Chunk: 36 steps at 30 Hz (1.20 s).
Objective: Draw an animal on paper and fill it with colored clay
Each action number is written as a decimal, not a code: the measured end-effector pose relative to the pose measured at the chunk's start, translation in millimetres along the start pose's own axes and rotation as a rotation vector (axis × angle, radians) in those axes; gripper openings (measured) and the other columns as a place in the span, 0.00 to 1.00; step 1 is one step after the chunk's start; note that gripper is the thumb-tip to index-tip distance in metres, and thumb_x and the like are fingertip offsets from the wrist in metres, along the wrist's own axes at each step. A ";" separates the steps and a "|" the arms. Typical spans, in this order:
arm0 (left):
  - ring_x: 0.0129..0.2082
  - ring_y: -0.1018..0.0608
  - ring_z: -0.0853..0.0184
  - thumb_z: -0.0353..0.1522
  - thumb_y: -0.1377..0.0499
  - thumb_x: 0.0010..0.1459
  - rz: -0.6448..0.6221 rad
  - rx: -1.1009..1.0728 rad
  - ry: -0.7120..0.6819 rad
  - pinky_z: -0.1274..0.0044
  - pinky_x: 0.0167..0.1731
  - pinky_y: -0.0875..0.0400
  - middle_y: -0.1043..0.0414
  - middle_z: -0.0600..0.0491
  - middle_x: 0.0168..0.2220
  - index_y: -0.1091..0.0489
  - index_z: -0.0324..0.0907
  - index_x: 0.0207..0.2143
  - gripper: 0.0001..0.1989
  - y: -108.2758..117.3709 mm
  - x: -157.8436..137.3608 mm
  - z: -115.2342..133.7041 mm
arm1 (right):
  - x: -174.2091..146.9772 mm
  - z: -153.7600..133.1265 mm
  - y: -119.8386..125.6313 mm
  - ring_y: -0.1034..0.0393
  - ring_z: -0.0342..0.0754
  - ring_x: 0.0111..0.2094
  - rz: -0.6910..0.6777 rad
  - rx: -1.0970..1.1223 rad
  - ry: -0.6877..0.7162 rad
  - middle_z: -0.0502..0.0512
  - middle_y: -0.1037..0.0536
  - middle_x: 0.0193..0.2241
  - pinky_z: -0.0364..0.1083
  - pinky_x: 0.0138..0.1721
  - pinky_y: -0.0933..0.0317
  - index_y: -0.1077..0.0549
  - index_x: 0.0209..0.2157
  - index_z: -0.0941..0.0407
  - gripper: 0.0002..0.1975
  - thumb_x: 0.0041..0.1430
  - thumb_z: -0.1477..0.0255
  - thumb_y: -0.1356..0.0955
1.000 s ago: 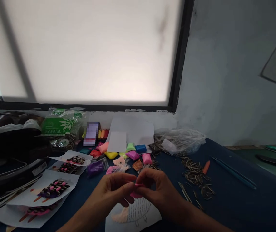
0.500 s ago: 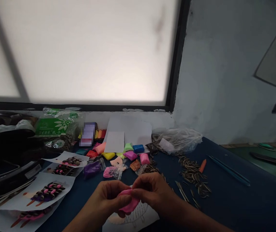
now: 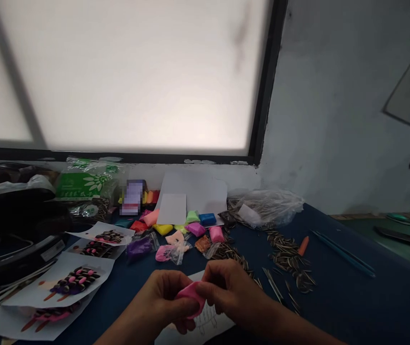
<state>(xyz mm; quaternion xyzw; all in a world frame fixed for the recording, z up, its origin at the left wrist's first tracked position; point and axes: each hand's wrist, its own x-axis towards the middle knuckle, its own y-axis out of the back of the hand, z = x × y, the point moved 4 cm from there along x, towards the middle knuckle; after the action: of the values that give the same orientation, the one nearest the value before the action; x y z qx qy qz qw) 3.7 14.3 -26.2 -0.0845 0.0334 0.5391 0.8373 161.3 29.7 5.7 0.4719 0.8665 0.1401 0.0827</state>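
Observation:
A flattened piece of pink modelling clay point(image 3: 192, 293) is pinched between my two hands, low in the middle of the view. My left hand point(image 3: 164, 299) has its thumb across the lower left of the clay, with fingers curled behind. At the clay's upper right edge, my right hand point(image 3: 230, 292) grips with thumb and fingertips. Under both hands lies a white sheet with a pencil drawing point(image 3: 210, 322), partly covered by them. Just beyond, sunflower seeds point(image 3: 231, 254) lie in a loose pile.
Packets of coloured clay, including a purple one point(image 3: 141, 245), lie behind my hands. Cards decorated with seeds point(image 3: 77, 280) overlap at the left. To the right are more seeds point(image 3: 287, 254), an orange clay stick point(image 3: 303, 245), blue tweezers point(image 3: 343, 254) and a thin metal tool point(image 3: 273, 283).
My left fingers have shifted lower beneath the clay, and the clay's shape has changed a little. The whole view has moved slightly. Both hands keep hold of the clay.

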 end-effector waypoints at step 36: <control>0.26 0.21 0.66 0.51 0.26 0.47 0.080 -0.107 -0.016 0.77 0.29 0.26 0.21 0.51 0.29 0.19 0.39 0.38 0.27 2.2 -1.5 4.5 | 1.5 6.5 -1.3 0.37 0.39 0.21 -0.043 0.091 -0.010 0.48 0.28 0.23 0.38 0.21 0.43 0.28 0.28 0.58 0.22 0.59 0.53 0.28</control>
<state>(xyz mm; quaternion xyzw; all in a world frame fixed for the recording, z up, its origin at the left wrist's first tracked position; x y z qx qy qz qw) 0.9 14.6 -21.8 -0.1233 0.0012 0.5736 0.8098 161.3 31.3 -0.8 0.4571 0.8815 0.0965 0.0684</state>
